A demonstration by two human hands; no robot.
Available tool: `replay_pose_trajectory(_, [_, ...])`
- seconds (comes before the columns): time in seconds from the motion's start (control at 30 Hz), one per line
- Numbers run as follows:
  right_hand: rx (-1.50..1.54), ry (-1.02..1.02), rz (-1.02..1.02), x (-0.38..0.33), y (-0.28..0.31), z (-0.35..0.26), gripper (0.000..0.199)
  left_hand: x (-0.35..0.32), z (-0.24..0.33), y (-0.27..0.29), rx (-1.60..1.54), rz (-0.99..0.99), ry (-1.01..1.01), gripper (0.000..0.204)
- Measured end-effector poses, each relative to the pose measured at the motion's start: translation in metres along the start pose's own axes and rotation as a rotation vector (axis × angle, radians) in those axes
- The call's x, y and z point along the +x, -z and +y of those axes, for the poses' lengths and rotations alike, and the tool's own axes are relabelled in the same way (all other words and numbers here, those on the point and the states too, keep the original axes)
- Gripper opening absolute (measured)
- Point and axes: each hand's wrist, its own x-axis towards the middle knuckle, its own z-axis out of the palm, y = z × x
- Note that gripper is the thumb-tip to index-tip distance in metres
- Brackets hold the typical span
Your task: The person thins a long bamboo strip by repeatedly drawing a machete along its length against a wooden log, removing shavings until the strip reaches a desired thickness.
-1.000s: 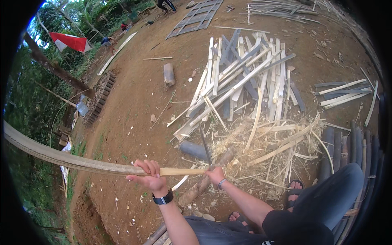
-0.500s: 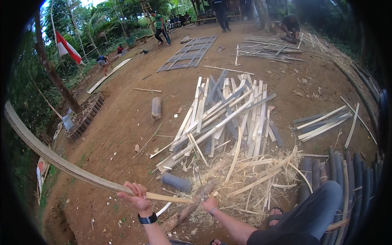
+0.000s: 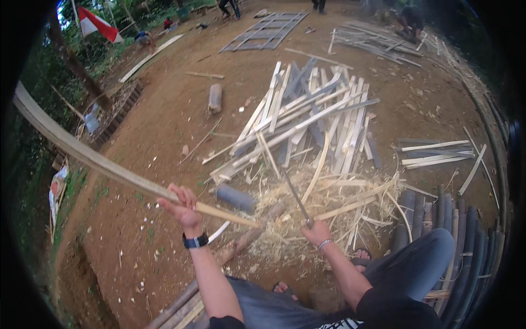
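Observation:
My left hand (image 3: 184, 208) holds a long bamboo strip (image 3: 118, 174), its fingers curled up around it. The strip curves in from the far left, and its pale, narrower end lies just over a short wooden log (image 3: 241, 245). In my right hand (image 3: 318, 234) is the handle of a long-bladed knife (image 3: 296, 198). Its dark blade points up and away, apart from the strip. Pale shavings (image 3: 279, 241) cover the ground around the log. Beside the strip's end lies a grey bamboo section (image 3: 235, 198).
A pile of split bamboo strips (image 3: 307, 118) lies ahead, with a smaller bundle (image 3: 438, 153) to its right. Bamboo poles (image 3: 466, 263) line the near right, next to my bent knee (image 3: 427, 255). Farther off are a slatted bamboo frame (image 3: 266, 32) and a crouching person (image 3: 411, 21).
My right hand has moved right, away from the strip's end, and the knife blade now stands clear. My left hand keeps its hold. The view has tilted down.

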Motion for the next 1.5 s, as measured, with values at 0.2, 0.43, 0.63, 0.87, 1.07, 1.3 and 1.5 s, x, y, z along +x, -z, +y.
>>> replay_pose_trajectory(0.2, [0.207,0.177,-0.218,-0.061,-0.032,-0.070,0.056,-0.001,0.006,0.005,0.070,0.000,0.026,0.070])
replay_pose_trajectory(0.43, [0.830,-0.125,-0.523,-0.092,-0.118,-0.111,0.067,-0.008,0.023,0.031,0.040,0.069,0.050,0.071])
replay_pose_trajectory(0.63, [0.790,-0.390,-0.509,-0.065,-0.157,-0.063,0.069,-0.006,0.021,0.035,0.006,0.072,0.005,0.069])
replay_pose_trajectory(0.87, [0.795,-0.176,-0.418,-0.082,-0.175,-0.060,0.066,-0.003,0.017,0.027,0.003,0.058,0.015,0.069])
replay_pose_trajectory(1.07, [0.802,-0.294,-0.513,-0.085,-0.151,-0.100,0.076,-0.006,0.025,0.038,0.124,0.110,-0.008,0.068])
replay_pose_trajectory(1.3, [0.748,-0.387,-0.426,-0.080,-0.173,-0.051,0.073,-0.008,0.024,0.024,0.140,0.100,-0.006,0.068])
replay_pose_trajectory(1.5, [0.783,-0.191,-0.396,-0.100,-0.169,-0.069,0.074,-0.010,0.020,0.020,0.163,0.108,-0.018,0.067])
